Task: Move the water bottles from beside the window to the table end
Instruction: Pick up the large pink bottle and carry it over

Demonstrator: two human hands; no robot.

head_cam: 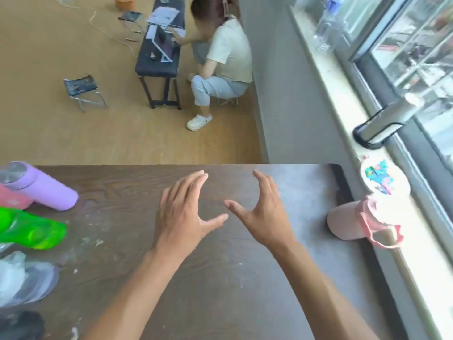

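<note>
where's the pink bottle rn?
Head view, right side: the pink bottle stands on the table edge by the window sill, right of the right hand.

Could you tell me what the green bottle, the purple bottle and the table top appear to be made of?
The green bottle looks like translucent glossy plastic: light glows through it. The purple bottle has an opaque matte coat, possibly over metal or plastic; its grey lid looks metallic, though blurred. The table shows dark wood grain, perhaps laminate, with pale scuffs and a dull sheen.
</note>
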